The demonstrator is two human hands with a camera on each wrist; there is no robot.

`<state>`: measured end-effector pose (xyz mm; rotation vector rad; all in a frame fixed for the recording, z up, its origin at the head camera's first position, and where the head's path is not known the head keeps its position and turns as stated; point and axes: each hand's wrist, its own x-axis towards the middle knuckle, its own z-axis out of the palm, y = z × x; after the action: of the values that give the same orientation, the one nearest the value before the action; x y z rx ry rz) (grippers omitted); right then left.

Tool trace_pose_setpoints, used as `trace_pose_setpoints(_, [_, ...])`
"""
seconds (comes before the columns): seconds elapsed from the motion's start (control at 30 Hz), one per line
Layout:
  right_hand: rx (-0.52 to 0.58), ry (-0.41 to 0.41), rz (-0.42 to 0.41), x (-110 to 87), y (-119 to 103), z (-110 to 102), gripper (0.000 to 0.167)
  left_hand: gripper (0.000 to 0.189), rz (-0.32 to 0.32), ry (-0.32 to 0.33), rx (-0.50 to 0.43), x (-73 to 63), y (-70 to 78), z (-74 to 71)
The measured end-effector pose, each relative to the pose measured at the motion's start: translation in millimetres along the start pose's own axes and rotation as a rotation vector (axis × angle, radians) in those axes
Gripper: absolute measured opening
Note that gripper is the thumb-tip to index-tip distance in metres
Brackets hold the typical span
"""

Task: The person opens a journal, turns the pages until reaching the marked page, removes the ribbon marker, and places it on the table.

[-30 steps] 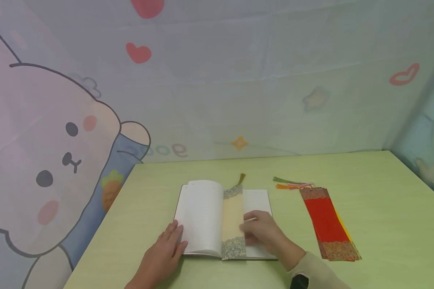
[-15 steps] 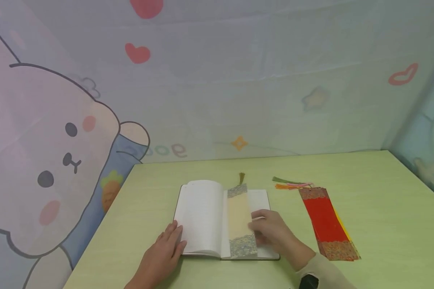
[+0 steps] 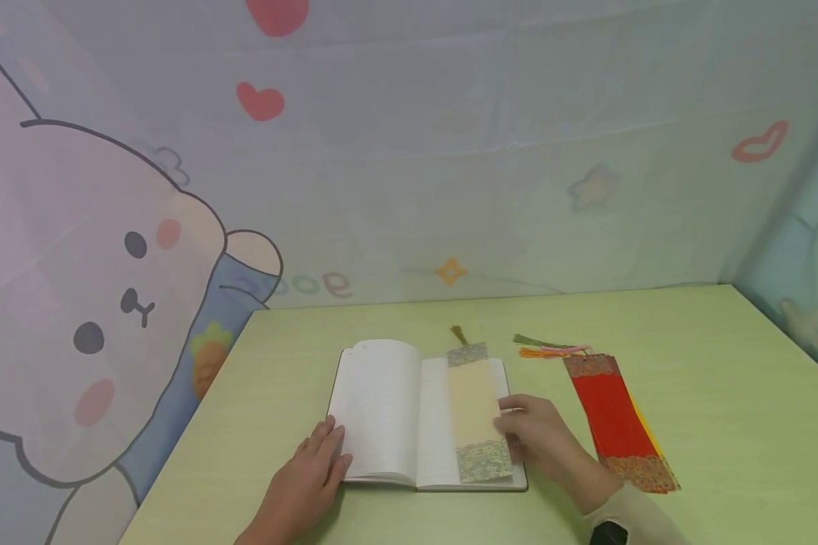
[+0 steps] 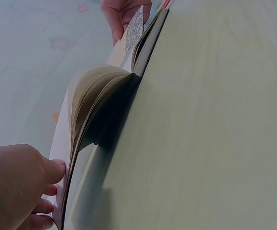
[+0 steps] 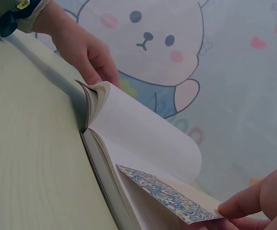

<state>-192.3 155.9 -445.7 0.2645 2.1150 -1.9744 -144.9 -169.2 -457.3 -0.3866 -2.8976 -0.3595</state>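
An open lined notebook point(image 3: 382, 409) lies on the table, its left-hand pages bowed up near the spine. Fingers of my left hand point(image 3: 307, 477) rest on the left page's outer edge; the left wrist view shows the thumb point(image 4: 55, 170) against the paper. Over the right page slants a cream bookmark point(image 3: 476, 405) with blue-grey patterned ends and a brown tassel point(image 3: 458, 333) at the top. My right hand point(image 3: 541, 439) pinches its right edge between thumb and fingers. In the right wrist view the bookmark's patterned end point(image 5: 164, 194) tilts up off the page.
Right of the notebook lies a fanned stack of bookmarks, a red one point(image 3: 603, 412) on top and yellow showing beneath. Their green, orange and pink tassels point(image 3: 548, 349) point left. A printed cloth backdrop point(image 3: 409, 151) hangs behind the pale green table point(image 3: 722, 393).
My right hand has drawn the bookmark rightward from the notebook's spine across the right page, and it now leans more. My left hand has stayed in place.
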Motion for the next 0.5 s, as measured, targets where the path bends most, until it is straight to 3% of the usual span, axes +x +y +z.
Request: trace_pose_setpoints(0.5, [-0.022,0.023,-0.003,-4.7,5,-24,0.038,0.045,0.0,-0.011,0.001,0.7,0.6,-1.2])
